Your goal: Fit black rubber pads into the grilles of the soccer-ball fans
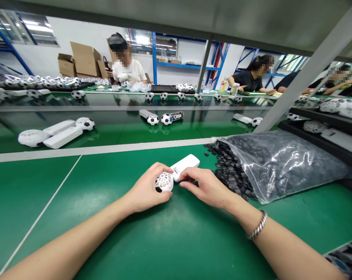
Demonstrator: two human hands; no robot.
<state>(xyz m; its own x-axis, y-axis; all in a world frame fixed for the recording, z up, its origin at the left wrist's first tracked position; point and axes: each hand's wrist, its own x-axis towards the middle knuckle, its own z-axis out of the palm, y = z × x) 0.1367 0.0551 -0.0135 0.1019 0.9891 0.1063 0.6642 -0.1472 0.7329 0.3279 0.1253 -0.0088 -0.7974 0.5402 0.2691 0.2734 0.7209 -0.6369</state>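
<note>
Cupping the white ball (pixel 164 181) on the green bench (pixel 135 245) before me, my left hand (pixel 147 188) has its fingers curled over the upper side and its thumb along the lower; the white handle (pixel 186 165) angles away rightward. My right hand (pixel 208 188) has thumb and forefinger nearly meeting beside the handle's near end; whether they pinch anything, I can't tell. I judge this wants a firm but gentle left hold, easy on the thin lattice, with my right fingertips working straight on, never levering. Beside my right hand, black pieces (pixel 231 171) spill from a clear bag (pixel 289 163) showing no legible print. Opposite, lettering on a co-worker's white shirt (pixel 129 72) is too blurred to read.
</note>
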